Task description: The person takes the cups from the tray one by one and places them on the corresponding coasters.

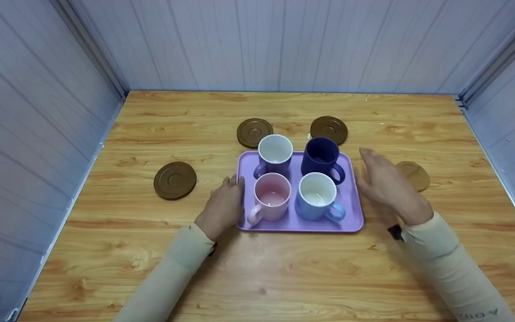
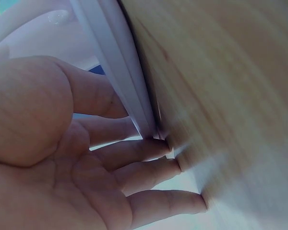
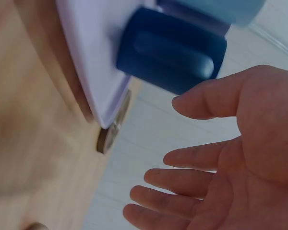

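A purple tray [image 1: 300, 227] lies mid-table and carries a lavender mug [image 1: 274, 154], a navy mug [image 1: 322, 158], a pink mug [image 1: 272, 197] and a light blue mug [image 1: 317, 197]. My left hand [image 1: 233, 183] rests at the tray's left edge, its straight fingers [image 2: 149, 148] touching the tray rim [image 2: 115, 57] where it meets the table. My right hand [image 1: 367, 165] hovers open just right of the tray and touches nothing. The right wrist view has the spread hand [image 3: 168, 139] beside the tray [image 3: 86, 48] and the navy mug [image 3: 173, 52].
Brown coasters lie on the wooden table [image 1: 284, 277]: one at the left [image 1: 175, 180], two behind the tray [image 1: 254, 132] [image 1: 328, 129] and a lighter one [image 1: 416, 175] partly behind my right hand. Pale panel walls close in the left, back and right.
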Demonstrator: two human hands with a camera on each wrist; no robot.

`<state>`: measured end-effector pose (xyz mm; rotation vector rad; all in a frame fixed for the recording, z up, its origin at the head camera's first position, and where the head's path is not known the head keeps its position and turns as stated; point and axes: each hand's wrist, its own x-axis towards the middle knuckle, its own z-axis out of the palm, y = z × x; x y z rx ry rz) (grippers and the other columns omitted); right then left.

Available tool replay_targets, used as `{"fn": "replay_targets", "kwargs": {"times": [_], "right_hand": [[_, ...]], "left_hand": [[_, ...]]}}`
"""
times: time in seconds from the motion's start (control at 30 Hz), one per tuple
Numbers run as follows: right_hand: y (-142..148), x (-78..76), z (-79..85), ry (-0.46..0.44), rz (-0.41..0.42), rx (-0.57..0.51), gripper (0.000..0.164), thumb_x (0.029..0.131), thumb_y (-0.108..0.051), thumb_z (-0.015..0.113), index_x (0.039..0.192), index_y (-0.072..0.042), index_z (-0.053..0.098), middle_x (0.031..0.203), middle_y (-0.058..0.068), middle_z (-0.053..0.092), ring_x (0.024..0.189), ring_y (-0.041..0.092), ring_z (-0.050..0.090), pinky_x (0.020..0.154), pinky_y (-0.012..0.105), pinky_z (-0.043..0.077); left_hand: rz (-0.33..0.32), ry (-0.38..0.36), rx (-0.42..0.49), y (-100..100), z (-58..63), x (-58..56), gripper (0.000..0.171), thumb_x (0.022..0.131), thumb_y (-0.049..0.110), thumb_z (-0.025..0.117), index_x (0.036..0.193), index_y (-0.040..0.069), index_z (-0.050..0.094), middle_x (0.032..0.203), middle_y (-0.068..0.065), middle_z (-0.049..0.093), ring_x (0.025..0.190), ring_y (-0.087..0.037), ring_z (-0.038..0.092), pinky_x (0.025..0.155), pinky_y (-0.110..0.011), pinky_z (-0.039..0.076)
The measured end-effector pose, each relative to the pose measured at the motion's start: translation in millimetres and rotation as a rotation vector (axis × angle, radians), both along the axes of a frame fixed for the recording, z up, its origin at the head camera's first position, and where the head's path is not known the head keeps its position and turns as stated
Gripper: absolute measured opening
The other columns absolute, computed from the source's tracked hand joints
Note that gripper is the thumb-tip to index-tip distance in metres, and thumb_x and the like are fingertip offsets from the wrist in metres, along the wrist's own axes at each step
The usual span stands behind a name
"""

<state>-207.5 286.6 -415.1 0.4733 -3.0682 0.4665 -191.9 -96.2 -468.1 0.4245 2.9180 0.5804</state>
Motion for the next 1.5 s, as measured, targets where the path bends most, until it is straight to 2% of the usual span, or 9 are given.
{"fn": "replay_targets", "kwargs": {"times": [0.2,0.3,0.5,0.8,1.0,1.33,1.5], "right_hand": [[-7.0,14.1,-19.2,0.033,0.063,-0.014,0.066,0.096,-0.012,0.060,0.150,0.017,0.036,0.146,0.041,0.046,0.134,0.056,0.047,0.114,0.063,0.037],[-9.6,17.6,-25.9,0.003,0.071,-0.014,0.066,0.096,-0.012,0.059,0.150,0.017,0.036,0.146,0.042,0.045,0.135,0.056,0.047,0.115,0.062,0.036],[-12.0,20.0,-35.1,-0.070,0.059,0.002,0.064,0.099,-0.012,0.057,0.151,0.017,0.034,0.149,0.043,0.040,0.138,0.056,0.043,0.115,0.064,0.034],[-11.8,19.9,-46.3,-0.051,0.072,0.003,0.056,0.099,-0.007,0.053,0.146,0.020,0.040,0.146,0.042,0.046,0.137,0.055,0.045,0.114,0.063,0.036],[-11.7,20.6,-47.5,-0.005,0.083,0.005,0.050,0.102,-0.005,0.048,0.146,0.018,0.042,0.144,0.040,0.049,0.136,0.053,0.048,0.111,0.063,0.039],[-14.0,19.7,-45.0,-0.114,0.051,0.056,0.056,0.101,-0.005,0.045,0.151,0.017,0.034,0.152,0.040,0.039,0.141,0.057,0.039,0.112,0.068,0.034],[-13.1,19.1,-45.5,-0.117,0.049,0.062,0.056,0.101,-0.006,0.045,0.152,0.016,0.034,0.153,0.039,0.039,0.141,0.056,0.039,0.112,0.069,0.034]], "left_hand": [[0.015,-0.013,0.006,-0.4,1.1,-0.6,0.053,0.103,0.014,0.055,0.151,-0.007,0.047,0.156,-0.029,0.043,0.145,-0.051,0.038,0.103,-0.078,0.035],[0.018,-0.016,0.006,-0.4,0.5,-1.4,0.052,0.103,0.011,0.054,0.151,-0.006,0.046,0.156,-0.030,0.043,0.145,-0.051,0.038,0.104,-0.079,0.035],[0.023,-0.030,0.001,0.0,0.0,-1.4,0.052,0.103,0.010,0.053,0.152,-0.006,0.046,0.157,-0.029,0.042,0.146,-0.050,0.038,0.104,-0.079,0.034],[0.012,-0.017,-0.005,0.4,1.3,0.7,0.053,0.101,0.009,0.053,0.151,-0.006,0.046,0.157,-0.029,0.043,0.145,-0.050,0.039,0.103,-0.077,0.037],[0.011,-0.018,-0.014,0.0,1.4,-0.1,0.052,0.103,0.011,0.052,0.152,-0.006,0.045,0.157,-0.029,0.043,0.145,-0.050,0.039,0.102,-0.077,0.039],[0.022,-0.030,-0.016,-0.6,1.3,-0.5,0.054,0.102,0.013,0.055,0.152,-0.006,0.046,0.157,-0.028,0.042,0.146,-0.049,0.039,0.105,-0.075,0.037],[0.025,-0.040,-0.016,0.2,3.2,-0.9,0.053,0.103,0.013,0.053,0.152,-0.005,0.045,0.158,-0.028,0.041,0.147,-0.048,0.038,0.105,-0.077,0.036]]}}
